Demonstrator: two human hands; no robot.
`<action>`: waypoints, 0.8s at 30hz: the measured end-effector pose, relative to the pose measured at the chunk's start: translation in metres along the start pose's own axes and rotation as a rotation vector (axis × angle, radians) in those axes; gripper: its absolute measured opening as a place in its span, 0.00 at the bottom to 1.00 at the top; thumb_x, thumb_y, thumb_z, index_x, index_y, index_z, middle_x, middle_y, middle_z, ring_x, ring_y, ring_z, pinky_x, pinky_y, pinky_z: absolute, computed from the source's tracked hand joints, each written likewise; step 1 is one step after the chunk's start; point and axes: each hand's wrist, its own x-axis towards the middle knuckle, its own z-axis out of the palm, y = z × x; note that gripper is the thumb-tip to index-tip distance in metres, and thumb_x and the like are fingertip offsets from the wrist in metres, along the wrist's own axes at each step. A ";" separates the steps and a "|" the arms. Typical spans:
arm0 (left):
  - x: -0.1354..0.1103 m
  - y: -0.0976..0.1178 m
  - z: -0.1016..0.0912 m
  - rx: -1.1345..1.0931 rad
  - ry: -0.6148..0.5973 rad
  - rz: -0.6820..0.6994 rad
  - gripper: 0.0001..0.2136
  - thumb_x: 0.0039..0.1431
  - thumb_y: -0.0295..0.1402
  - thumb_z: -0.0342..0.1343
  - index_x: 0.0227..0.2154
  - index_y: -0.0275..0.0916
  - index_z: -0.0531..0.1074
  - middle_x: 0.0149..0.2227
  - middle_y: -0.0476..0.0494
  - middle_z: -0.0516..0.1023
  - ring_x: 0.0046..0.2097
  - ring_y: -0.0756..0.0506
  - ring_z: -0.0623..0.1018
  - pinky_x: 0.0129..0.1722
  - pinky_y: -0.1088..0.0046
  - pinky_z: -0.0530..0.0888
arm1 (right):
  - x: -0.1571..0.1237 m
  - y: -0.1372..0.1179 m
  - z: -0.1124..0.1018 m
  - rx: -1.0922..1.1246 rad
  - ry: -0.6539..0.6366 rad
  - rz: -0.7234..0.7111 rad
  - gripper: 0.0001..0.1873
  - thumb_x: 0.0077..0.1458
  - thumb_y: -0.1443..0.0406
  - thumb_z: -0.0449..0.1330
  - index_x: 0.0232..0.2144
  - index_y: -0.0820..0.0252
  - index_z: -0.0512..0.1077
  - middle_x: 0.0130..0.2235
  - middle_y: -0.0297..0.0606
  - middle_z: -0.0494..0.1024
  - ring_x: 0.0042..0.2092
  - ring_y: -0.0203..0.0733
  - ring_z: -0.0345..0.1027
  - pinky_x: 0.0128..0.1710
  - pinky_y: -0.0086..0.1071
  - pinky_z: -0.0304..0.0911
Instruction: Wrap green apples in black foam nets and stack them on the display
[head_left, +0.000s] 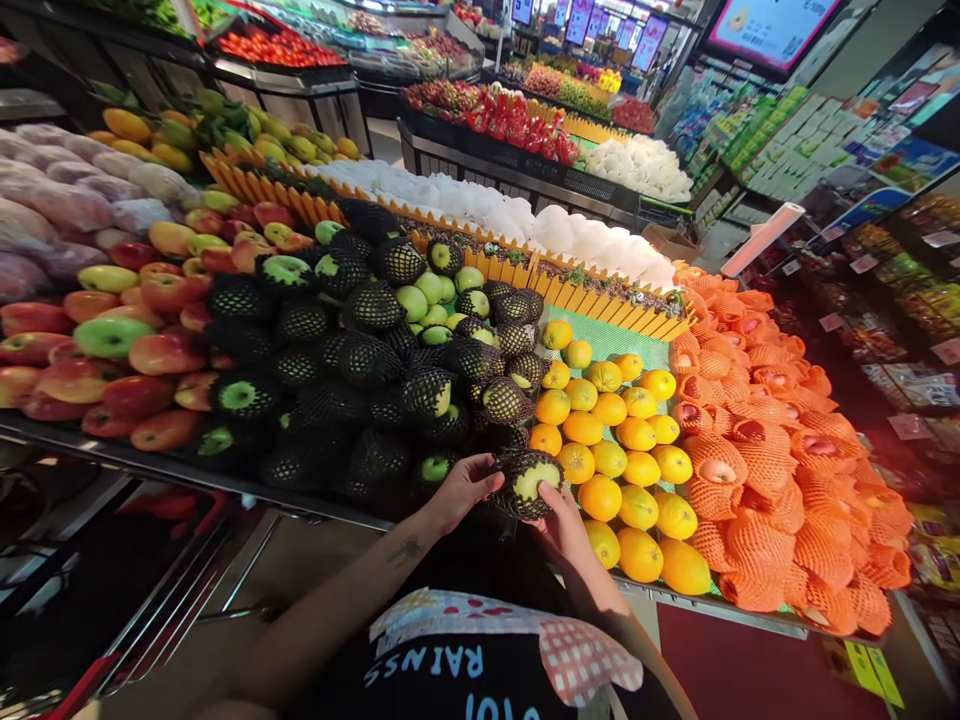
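I hold a green fruit in a black foam net (526,482) with both hands, just above the front edge of a produce stand. My left hand (461,492) grips its left side with curled fingers. My right hand (564,528) cups it from below and from the right. Behind it lies a heap of the same black-netted green fruit (360,350). Loose oranges (622,450) lie directly to the right of the held fruit.
Red and green apples (135,340) fill the stand's left part. Fruit in orange nets (780,470) fills the right part. White-wrapped produce (480,205) lies behind a yellow divider. The metal stand edge (187,470) runs below. More displays and shelves stand farther back.
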 end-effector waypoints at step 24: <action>-0.016 0.011 0.016 0.009 0.119 0.133 0.23 0.37 0.43 0.75 0.35 0.36 0.79 0.36 0.44 0.83 0.39 0.44 0.78 0.43 0.69 0.73 | -0.011 -0.024 -0.006 -0.188 -0.011 -0.058 0.18 0.36 0.63 0.77 0.33 0.53 0.78 0.31 0.28 0.78 0.25 0.34 0.65 0.25 0.30 0.63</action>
